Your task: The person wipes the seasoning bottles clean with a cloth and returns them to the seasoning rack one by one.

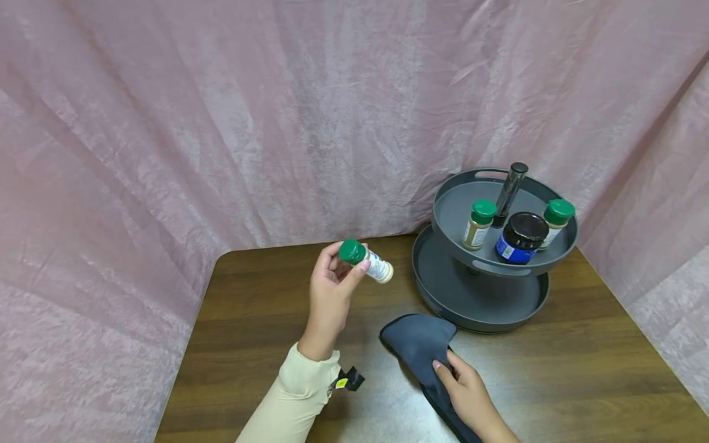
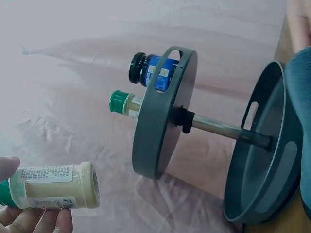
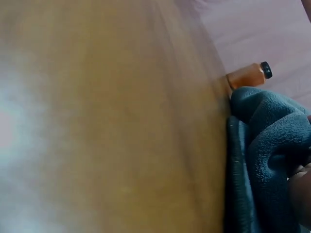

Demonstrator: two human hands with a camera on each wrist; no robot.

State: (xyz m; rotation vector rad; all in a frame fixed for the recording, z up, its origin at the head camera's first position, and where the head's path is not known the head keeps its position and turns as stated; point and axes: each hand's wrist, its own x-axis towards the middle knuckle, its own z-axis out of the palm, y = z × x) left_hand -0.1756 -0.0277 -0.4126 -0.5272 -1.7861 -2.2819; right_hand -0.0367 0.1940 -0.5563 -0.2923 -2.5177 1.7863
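Note:
My left hand (image 1: 330,289) holds a spice bottle (image 1: 380,268) with a green cap, tilted above the table, its base pointing right. In the left wrist view the labelled side of that spice bottle (image 2: 53,187) shows between thumb and fingers. My right hand (image 1: 469,394) grips a dark blue-grey cloth (image 1: 418,341) lying on the table, thumb on top. Soft folds of the cloth (image 3: 277,141) fill the right side of the right wrist view. A grey two-tier turntable rack (image 1: 482,307) stands just beyond the cloth.
On the rack's upper tier stand two green-capped spice bottles (image 1: 477,231), a dark jar with a blue label (image 1: 515,249) and a tall black-topped grinder-like cylinder (image 1: 511,191). An orange-brown bottle with a black cap (image 3: 247,76) appears beyond the cloth. Pink curtains (image 1: 332,123) hang behind the wooden table (image 1: 255,307).

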